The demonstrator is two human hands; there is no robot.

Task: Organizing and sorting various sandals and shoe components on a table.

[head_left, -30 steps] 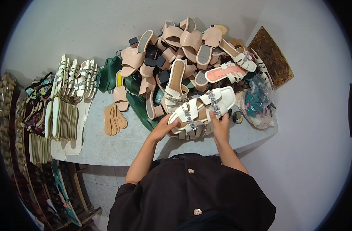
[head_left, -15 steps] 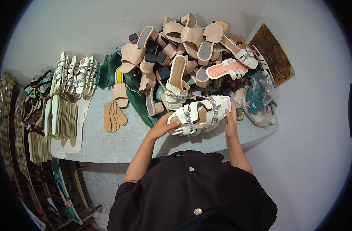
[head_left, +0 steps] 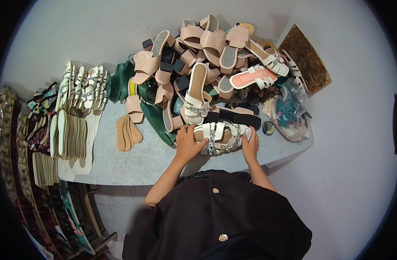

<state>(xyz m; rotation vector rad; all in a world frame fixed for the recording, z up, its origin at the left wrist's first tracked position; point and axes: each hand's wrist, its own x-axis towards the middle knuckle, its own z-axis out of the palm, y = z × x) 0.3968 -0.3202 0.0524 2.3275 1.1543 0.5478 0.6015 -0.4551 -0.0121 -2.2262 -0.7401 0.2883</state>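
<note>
A bundle of white sandals [head_left: 220,139] with sparkling jewelled straps lies crosswise between my two hands, close to the table's front edge. My left hand [head_left: 189,145] grips the left end, its thumb over the straps. At the other end my right hand [head_left: 251,146] is closed round the sandals. How many are in the bundle I cannot tell. Just behind, a single white sandal [head_left: 197,103] with a tan insole and jewelled strap leans on the heap. A dark sole [head_left: 239,118] lies beyond the bundle.
Pink block-heeled mules [head_left: 215,45] form a big heap at the back, with green shoes [head_left: 153,117] beneath. At left are tan insoles [head_left: 128,134], stacked pale insoles [head_left: 72,134] and lined-up white sandals [head_left: 90,86]. A clear plastic bag [head_left: 289,110] sits at right beside a brown board [head_left: 306,58].
Both hands have brought the white sandals lower and nearer to me, and the hands are closer together. The dark sole behind them now shows more.
</note>
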